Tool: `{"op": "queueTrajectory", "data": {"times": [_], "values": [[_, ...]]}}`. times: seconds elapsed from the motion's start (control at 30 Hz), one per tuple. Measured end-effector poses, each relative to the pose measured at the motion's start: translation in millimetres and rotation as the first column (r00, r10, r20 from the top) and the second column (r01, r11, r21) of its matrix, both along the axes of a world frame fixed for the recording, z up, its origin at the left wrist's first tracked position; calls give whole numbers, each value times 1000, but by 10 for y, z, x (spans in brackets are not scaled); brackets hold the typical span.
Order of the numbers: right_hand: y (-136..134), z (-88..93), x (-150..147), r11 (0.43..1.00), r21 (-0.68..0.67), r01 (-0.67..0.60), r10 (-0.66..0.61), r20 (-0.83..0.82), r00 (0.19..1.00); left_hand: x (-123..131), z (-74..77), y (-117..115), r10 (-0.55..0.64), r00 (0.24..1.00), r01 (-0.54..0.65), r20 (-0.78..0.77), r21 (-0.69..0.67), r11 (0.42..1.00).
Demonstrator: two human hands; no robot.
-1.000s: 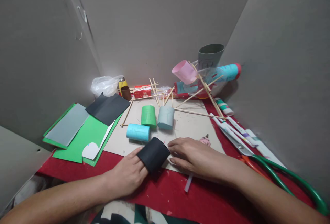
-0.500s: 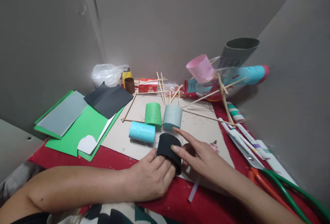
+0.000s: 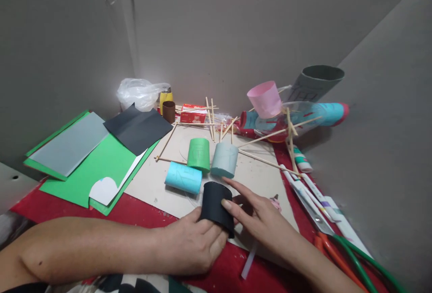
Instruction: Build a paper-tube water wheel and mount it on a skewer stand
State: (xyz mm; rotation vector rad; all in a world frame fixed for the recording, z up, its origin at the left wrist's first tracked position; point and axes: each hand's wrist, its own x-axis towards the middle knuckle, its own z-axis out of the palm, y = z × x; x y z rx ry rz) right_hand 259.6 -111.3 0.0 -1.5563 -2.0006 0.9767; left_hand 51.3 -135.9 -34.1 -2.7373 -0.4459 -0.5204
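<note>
A short black paper tube [image 3: 216,205] is held tilted over the near edge of the board. My left hand [image 3: 194,243] grips its lower end, fingers curled at the opening and partly hidden. On the tube's right side rests the thumb of my right hand [image 3: 259,214]; its index finger stretches out above, close to a grey-blue paper tube [image 3: 225,158], and the other fingers are hidden behind the black one. A green paper tube [image 3: 199,154] stands left of the grey-blue one. In front of them lies a light-blue paper tube [image 3: 183,177] on its side.
Green sheets [image 3: 77,180] and a black sheet [image 3: 138,128] lie left on the red cloth [image 3: 141,209]. A thin stick frame [image 3: 167,142] lies on the pale board [image 3: 148,189]. Scissors [image 3: 320,225] and markers [image 3: 347,225] lie right, below a pink paper tube [image 3: 265,99].
The view has shifted slightly. The black tube is turned a little more upright in my hands, showing more of its side; my grip stays much the same.
</note>
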Motion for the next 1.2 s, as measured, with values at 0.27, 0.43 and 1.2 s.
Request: {"op": "queueTrajectory", "data": {"times": [0.27,0.43,1.2], "values": [[-29,23,-20,993,-116,0,-9,-73,997,132,35,24,-32,999,32,-11,12,999],[1,78,-26,988,-148,53,-77,-162,984,193,53,40,-88,995,88,-39,10,996],[237,103,375,996,-50,-76,76,3,997,58,21,237,-151,975,166,162,-86,982]]}}
